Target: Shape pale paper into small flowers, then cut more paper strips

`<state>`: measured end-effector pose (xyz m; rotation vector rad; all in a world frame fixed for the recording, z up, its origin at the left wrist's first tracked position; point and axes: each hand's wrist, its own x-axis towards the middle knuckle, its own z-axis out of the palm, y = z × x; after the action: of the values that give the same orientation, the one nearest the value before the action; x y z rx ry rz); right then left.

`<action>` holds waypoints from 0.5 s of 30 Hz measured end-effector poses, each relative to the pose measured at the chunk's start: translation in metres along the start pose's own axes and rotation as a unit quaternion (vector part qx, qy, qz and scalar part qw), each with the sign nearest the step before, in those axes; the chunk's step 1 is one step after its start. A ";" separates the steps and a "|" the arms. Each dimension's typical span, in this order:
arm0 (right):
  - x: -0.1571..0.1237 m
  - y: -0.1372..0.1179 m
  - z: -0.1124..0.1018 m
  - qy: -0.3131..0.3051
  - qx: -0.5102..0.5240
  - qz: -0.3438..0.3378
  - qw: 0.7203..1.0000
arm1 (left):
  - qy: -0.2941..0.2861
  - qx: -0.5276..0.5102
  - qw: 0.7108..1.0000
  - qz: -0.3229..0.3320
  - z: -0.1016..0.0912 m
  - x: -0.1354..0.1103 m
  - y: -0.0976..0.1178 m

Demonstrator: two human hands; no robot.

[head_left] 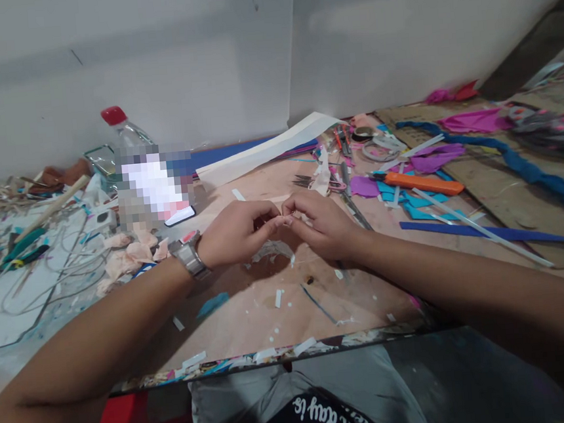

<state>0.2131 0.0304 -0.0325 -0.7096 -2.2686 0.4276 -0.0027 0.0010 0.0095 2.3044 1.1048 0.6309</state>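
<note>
My left hand (238,234), with a metal watch (190,256) on its wrist, meets my right hand (323,224) above the middle of the table. Thumb and forefinger of both hands are pinched together, tip to tip. Whatever sits between the fingertips is too small to make out. Beneath the hands lies a thin whitish crumpled scrap (273,255) on the wooden tabletop (257,322). Just beyond my right hand are scissors (336,184), and an orange utility knife (418,184) rests to its right.
A lit phone (154,186) and a red-capped bottle (129,126) stand at back left. Green-handled pliers (23,247) and cables lie farther left. A long cream paper strip (271,150) lies behind the hands. Blue crepe paper (519,161) and cardboard (489,206) are at right.
</note>
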 end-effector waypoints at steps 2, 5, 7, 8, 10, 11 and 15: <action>0.000 -0.001 -0.001 0.001 -0.019 -0.027 0.999 | -0.070 -0.133 0.988 -0.044 -0.004 0.002 -0.002; 0.001 -0.003 -0.004 -0.006 -0.049 -0.055 0.997 | -0.124 -0.260 0.953 -0.089 -0.007 0.003 -0.005; 0.001 -0.006 -0.006 -0.011 -0.062 -0.064 0.996 | -0.152 -0.295 0.936 -0.121 -0.007 0.003 -0.005; 0.001 -0.008 -0.006 -0.014 -0.069 -0.068 0.995 | -0.166 -0.310 0.926 -0.138 -0.007 0.003 -0.004; 0.002 -0.010 -0.007 -0.014 -0.086 -0.079 0.993 | -0.188 -0.343 0.905 -0.169 -0.007 0.003 -0.002; 0.002 -0.011 -0.007 -0.010 -0.094 -0.086 0.992 | -0.194 -0.355 0.896 -0.182 -0.007 0.003 -0.001; 0.002 -0.012 -0.007 0.006 -0.107 -0.097 0.989 | -0.177 -0.331 0.907 -0.189 -0.008 0.003 0.001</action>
<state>0.2125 0.0231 -0.0207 -0.5867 -2.3665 0.0872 -0.0050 0.0052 0.0166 1.4909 0.9360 0.3380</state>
